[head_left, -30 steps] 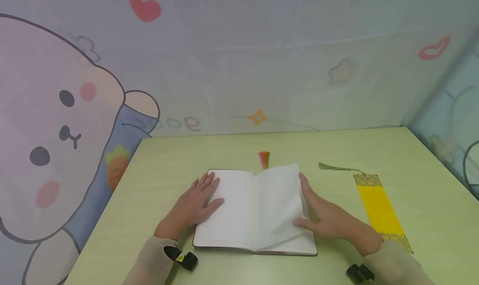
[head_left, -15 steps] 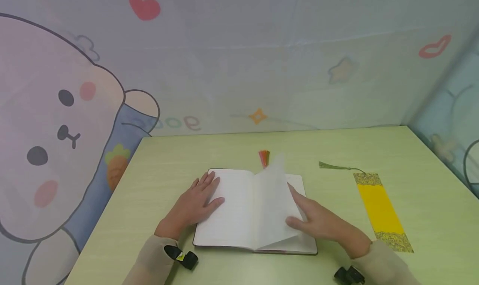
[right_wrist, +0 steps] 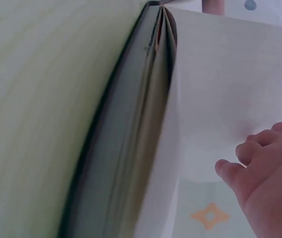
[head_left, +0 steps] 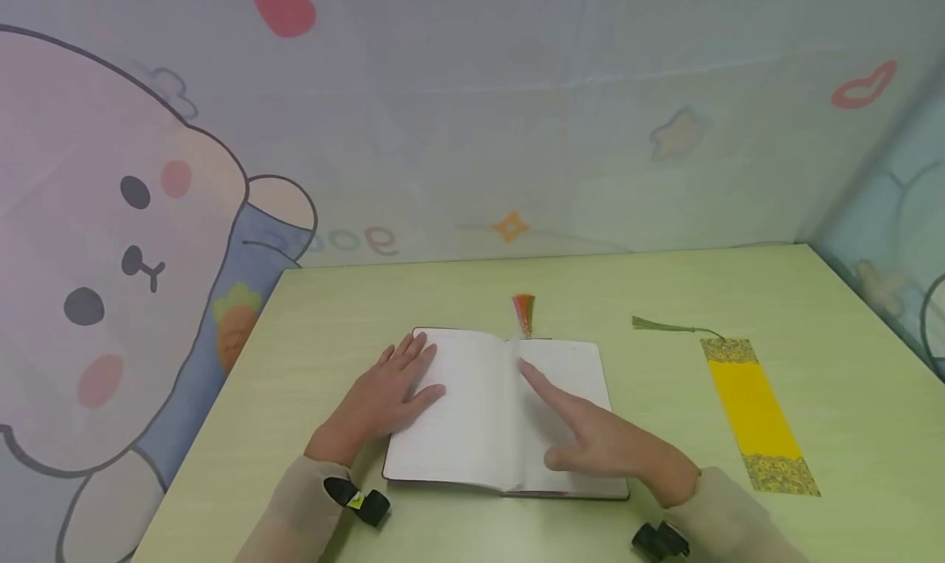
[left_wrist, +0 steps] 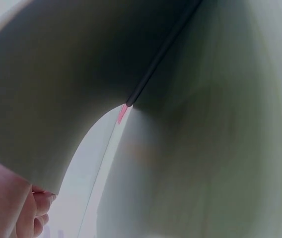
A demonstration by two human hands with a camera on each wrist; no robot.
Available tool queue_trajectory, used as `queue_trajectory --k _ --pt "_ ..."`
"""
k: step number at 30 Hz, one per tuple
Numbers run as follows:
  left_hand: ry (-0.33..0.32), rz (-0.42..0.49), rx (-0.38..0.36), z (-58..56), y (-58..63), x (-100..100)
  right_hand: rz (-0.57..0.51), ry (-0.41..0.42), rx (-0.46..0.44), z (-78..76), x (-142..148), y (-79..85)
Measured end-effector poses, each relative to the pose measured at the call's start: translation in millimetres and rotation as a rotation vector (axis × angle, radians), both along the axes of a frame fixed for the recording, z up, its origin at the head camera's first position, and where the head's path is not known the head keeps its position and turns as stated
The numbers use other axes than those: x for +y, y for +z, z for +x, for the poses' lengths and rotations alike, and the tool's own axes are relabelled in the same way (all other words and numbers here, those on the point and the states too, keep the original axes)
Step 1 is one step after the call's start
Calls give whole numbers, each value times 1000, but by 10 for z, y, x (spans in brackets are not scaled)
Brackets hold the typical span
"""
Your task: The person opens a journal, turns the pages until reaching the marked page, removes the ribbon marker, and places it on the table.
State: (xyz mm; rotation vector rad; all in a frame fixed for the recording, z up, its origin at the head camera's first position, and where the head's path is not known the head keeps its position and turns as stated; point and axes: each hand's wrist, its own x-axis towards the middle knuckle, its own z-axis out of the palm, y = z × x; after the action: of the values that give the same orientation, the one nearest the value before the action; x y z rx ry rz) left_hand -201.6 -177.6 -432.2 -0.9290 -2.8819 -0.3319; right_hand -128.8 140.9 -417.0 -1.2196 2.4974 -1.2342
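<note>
Backdrop [head_left: 458,136] printed with a large cartoon animal, hearts and stars takes up the far side of my head feed. In front of it stretches the pale green worktop [head_left: 354,300], and near its middle I see the notebook [head_left: 490,407] lying open at white pages. A yellow bookmark [head_left: 756,407] with patterned ends lies to the right, apart from the notebook, its green tassel [head_left: 653,326] trailing left. Of the hands, the right hand [head_left: 601,436] blocks my view of part of the right page: index finger extended toward the gutter, thumb spread away, gripping nothing; whether its fingertips press the paper, I can't tell. The left hand [head_left: 384,395] rests on the outer side of the left page, fingers straight, holding nothing. Black devices [head_left: 360,504] sit at both wrists. A pink-and-orange tassel [head_left: 524,314] pokes past the notebook's far edge, near the spine.
</note>
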Motion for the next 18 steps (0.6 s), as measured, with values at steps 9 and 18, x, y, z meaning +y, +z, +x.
queue_trajectory --k 9,18 --pt "16 32 -25 33 12 13 190 -64 41 -3 -204 -39" --pt "44 70 -47 80 6 44 363 -53 197 -48 -411 -73"
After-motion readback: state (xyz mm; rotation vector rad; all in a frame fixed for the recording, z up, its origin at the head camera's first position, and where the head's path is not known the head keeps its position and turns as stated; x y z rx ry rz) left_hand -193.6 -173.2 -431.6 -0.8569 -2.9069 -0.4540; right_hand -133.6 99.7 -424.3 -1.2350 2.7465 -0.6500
